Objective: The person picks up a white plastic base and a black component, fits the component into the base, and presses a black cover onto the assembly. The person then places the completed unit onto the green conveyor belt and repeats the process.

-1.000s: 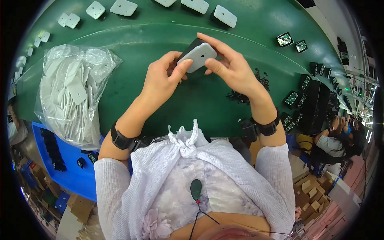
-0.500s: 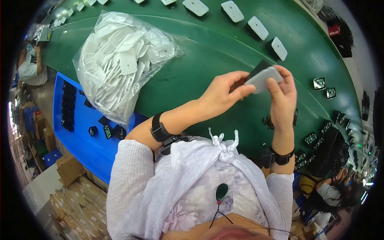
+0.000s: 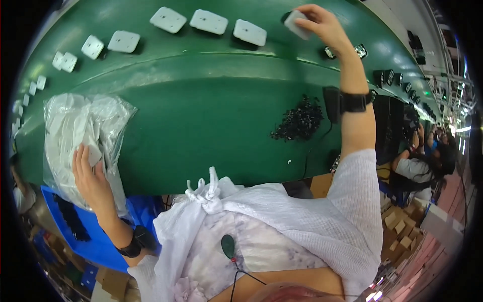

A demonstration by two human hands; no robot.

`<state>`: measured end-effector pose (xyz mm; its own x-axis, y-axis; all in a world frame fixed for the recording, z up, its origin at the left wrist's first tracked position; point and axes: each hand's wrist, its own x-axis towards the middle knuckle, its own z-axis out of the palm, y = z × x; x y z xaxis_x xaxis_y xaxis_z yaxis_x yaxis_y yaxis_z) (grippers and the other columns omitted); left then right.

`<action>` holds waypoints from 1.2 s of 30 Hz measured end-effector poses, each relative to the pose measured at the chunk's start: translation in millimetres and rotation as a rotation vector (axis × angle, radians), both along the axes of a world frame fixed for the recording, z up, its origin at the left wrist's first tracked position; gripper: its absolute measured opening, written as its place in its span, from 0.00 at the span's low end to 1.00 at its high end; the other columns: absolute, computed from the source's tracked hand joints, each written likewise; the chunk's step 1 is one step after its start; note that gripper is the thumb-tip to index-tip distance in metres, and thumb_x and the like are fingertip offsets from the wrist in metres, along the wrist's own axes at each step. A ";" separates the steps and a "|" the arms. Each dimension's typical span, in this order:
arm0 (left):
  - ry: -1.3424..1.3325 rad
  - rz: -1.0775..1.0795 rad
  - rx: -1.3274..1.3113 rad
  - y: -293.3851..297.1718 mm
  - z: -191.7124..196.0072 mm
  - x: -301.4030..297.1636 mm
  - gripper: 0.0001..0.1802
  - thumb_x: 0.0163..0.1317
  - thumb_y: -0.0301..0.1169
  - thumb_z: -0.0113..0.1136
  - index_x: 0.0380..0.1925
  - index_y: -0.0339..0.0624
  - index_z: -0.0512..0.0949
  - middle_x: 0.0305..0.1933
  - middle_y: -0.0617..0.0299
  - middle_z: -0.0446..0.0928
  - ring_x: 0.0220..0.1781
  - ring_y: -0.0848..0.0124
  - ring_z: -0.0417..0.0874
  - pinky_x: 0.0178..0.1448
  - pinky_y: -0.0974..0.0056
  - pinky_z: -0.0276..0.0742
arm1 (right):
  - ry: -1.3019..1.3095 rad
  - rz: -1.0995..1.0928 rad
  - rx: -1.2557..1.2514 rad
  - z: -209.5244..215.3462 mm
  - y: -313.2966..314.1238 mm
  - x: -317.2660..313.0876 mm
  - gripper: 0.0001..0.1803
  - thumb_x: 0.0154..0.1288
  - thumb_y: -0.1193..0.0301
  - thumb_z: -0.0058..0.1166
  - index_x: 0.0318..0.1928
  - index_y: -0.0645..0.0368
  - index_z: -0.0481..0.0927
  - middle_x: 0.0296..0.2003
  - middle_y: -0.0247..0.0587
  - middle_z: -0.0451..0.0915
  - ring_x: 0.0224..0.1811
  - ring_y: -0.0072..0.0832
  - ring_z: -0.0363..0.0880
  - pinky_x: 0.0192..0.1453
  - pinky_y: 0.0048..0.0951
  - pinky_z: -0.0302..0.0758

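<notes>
My right hand point(image 3: 326, 31) is stretched far out over the green table, pinching a white rounded cover plate point(image 3: 298, 25) with a black part point(image 3: 287, 17) beneath it. To its left, a row of similar white-topped pieces point(image 3: 250, 32) lies along the table. My left hand point(image 3: 92, 180) is at a clear plastic bag point(image 3: 118, 113) full of loose white plates point(image 3: 63, 128). Its fingers are extended over the plates, thumb apart, touching one of them point(image 3: 93, 152). Whether it grips that plate is not plain.
A heap of small black parts point(image 3: 302, 120) lies on the green table point(image 3: 201, 126). Black housings with circuit boards point(image 3: 390, 78) stand at the right, near a black box point(image 3: 387, 123). A blue bin point(image 3: 95, 251) sits under the bag. Other people point(image 3: 415, 163) are at the far right.
Both hands were together on the white plate and black part. Now the right hand has carried them away to the far side, and the left hand has moved to the bag. The view has turned.
</notes>
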<state>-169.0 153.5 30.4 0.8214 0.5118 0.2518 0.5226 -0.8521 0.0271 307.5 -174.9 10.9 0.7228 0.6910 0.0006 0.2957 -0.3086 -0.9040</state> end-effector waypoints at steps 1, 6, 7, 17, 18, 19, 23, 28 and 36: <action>0.007 0.023 0.010 3.6 -1.2 6.0 0.24 0.54 0.16 0.55 0.54 0.37 0.73 0.58 0.52 0.74 0.63 0.53 0.71 0.64 0.55 0.67 | -0.005 -0.024 -0.007 -2.7 2.1 6.9 0.15 0.60 0.72 0.60 0.47 0.64 0.77 0.39 0.41 0.81 0.40 0.27 0.79 0.47 0.29 0.76; 0.054 0.046 0.021 17.1 -9.2 8.0 0.23 0.57 0.19 0.57 0.54 0.39 0.74 0.58 0.53 0.75 0.61 0.55 0.73 0.63 0.56 0.68 | 0.101 0.143 -0.358 -8.4 12.3 19.9 0.17 0.63 0.68 0.59 0.49 0.64 0.79 0.40 0.36 0.82 0.42 0.23 0.78 0.49 0.28 0.75; 0.039 0.052 -0.015 17.6 -7.9 7.0 0.22 0.58 0.20 0.56 0.55 0.40 0.74 0.58 0.53 0.75 0.61 0.55 0.73 0.63 0.56 0.68 | 0.107 0.126 -0.364 -11.1 9.7 21.7 0.17 0.63 0.68 0.59 0.49 0.64 0.79 0.40 0.36 0.82 0.42 0.23 0.78 0.49 0.28 0.75; -0.251 0.048 -0.042 -7.9 30.6 15.8 0.15 0.67 0.23 0.53 0.53 0.43 0.79 0.44 0.57 0.78 0.39 0.68 0.76 0.41 0.65 0.71 | -0.482 -0.061 -0.465 37.1 -30.5 -77.4 0.11 0.60 0.71 0.60 0.43 0.60 0.80 0.38 0.36 0.82 0.38 0.27 0.80 0.43 0.26 0.74; -0.321 -0.037 -0.042 -9.3 31.0 19.6 0.13 0.68 0.22 0.53 0.51 0.38 0.78 0.41 0.57 0.77 0.34 0.73 0.74 0.36 0.70 0.70 | -0.483 -0.066 -0.466 40.0 -40.5 -92.9 0.11 0.60 0.71 0.60 0.43 0.60 0.80 0.38 0.36 0.82 0.38 0.27 0.80 0.43 0.26 0.74; -0.324 -0.040 -0.041 -13.3 27.6 21.2 0.13 0.68 0.22 0.53 0.51 0.38 0.78 0.41 0.57 0.77 0.34 0.73 0.74 0.36 0.70 0.70 | -0.533 -0.087 -0.532 36.7 -51.7 -107.9 0.10 0.59 0.72 0.60 0.41 0.60 0.80 0.37 0.37 0.81 0.35 0.29 0.79 0.41 0.27 0.74; -0.529 -0.034 -0.893 -52.8 -4.3 54.4 0.13 0.68 0.22 0.53 0.51 0.32 0.74 0.34 0.60 0.78 0.28 0.78 0.75 0.34 0.74 0.71 | -0.533 -0.186 -0.678 3.4 -96.3 -137.1 0.08 0.58 0.74 0.60 0.37 0.62 0.79 0.32 0.40 0.79 0.32 0.31 0.78 0.39 0.29 0.74; -0.458 -0.231 -1.488 -116.8 -31.0 114.1 0.22 0.65 0.18 0.52 0.60 0.34 0.67 0.41 0.57 0.75 0.29 0.78 0.77 0.27 0.78 0.71 | -0.353 -0.325 -0.506 -25.8 -101.8 -148.6 0.05 0.58 0.77 0.60 0.35 0.63 0.78 0.29 0.37 0.74 0.27 0.26 0.69 0.35 0.27 0.70; -0.203 -0.334 -1.597 -151.1 -47.2 139.0 0.10 0.65 0.19 0.52 0.45 0.36 0.76 0.34 0.62 0.75 0.25 0.80 0.76 0.25 0.76 0.69 | -0.665 -0.239 -0.470 -37.9 -98.4 -164.5 0.07 0.60 0.78 0.57 0.38 0.63 0.75 0.31 0.44 0.74 0.31 0.38 0.75 0.36 0.31 0.73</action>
